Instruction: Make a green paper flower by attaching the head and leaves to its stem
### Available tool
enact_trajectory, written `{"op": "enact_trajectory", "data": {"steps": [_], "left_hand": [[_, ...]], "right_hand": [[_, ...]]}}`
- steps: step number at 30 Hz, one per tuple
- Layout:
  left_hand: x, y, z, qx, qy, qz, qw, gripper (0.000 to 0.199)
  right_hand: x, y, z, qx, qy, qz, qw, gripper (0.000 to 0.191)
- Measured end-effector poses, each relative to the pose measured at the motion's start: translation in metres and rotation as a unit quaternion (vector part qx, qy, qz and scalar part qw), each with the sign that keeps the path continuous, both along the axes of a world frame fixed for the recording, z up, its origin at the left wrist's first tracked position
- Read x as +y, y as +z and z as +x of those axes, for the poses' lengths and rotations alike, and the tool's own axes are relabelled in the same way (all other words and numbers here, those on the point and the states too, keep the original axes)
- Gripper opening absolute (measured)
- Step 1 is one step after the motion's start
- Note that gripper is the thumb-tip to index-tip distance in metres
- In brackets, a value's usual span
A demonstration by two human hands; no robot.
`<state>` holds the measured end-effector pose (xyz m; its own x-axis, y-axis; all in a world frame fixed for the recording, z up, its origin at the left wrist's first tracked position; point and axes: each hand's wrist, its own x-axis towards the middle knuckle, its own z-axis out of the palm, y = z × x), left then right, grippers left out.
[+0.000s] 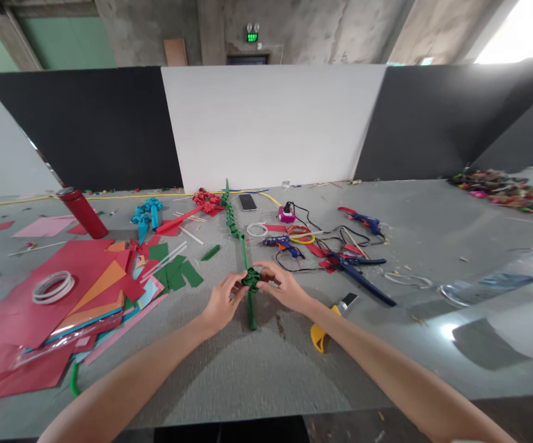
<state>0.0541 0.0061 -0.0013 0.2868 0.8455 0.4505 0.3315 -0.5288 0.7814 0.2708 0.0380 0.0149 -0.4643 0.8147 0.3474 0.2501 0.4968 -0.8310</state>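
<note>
A dark green folded-paper piece (251, 279) sits between my two hands near the middle of the table. My left hand (224, 301) pinches its left side, and my right hand (285, 288) pinches the right side. From it a flat green paper strip (252, 314) reaches toward me. On the far side, a twisted green paper chain (231, 218) runs away up the table. Left of my hands lie green paper rectangles (174, 271) and a small green folded strip (211, 252). By my right forearm rests a yellow-handled tool (320, 337) with a grey metal end.
Stacked coloured paper (86, 252) with white rings (53, 287) covers the left side. A red bottle (83, 213) stands behind. Glue guns (282, 245), cables, blue-handled pliers (363, 277) and a phone (247, 202) lie beyond. White and black panels (271, 123) border the far edge.
</note>
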Motion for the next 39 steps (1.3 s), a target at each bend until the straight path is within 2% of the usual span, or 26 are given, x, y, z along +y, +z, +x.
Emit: {"op": "enact_trajectory", "data": {"steps": [7,14,17,22,24,30,39], "left_hand": [[-0.001,0.002,-0.001,0.003,0.002,0.020,1.000,0.026],[-0.003,0.003,0.002,-0.103,-0.044,-0.044,0.993,0.035],[-0.002,0.003,0.002,-0.120,-0.053,-0.059,0.990,0.037],[-0.001,0.005,0.001,-0.105,-0.078,-0.085,0.988,0.067],[-0.002,0.005,0.001,-0.100,-0.087,-0.086,0.987,0.073],[0.001,0.003,0.003,-0.085,-0.027,-0.059,0.994,0.054],[-0.002,0.014,0.004,-0.032,-0.037,-0.028,0.998,0.050]], "right_hand": [[0.000,0.000,0.001,-0.023,-0.008,0.012,1.000,0.040],[0.000,0.000,-0.002,-0.002,-0.023,-0.001,1.000,0.040],[-0.002,0.002,-0.003,0.010,-0.029,-0.012,0.999,0.039],[-0.004,0.006,-0.005,0.008,-0.030,-0.026,0.999,0.039],[-0.003,0.005,-0.005,0.011,-0.027,-0.033,0.999,0.040],[-0.002,-0.004,-0.005,-0.020,-0.003,-0.015,1.000,0.039],[-0.002,-0.003,-0.005,-0.062,0.005,-0.001,0.998,0.037]]}}
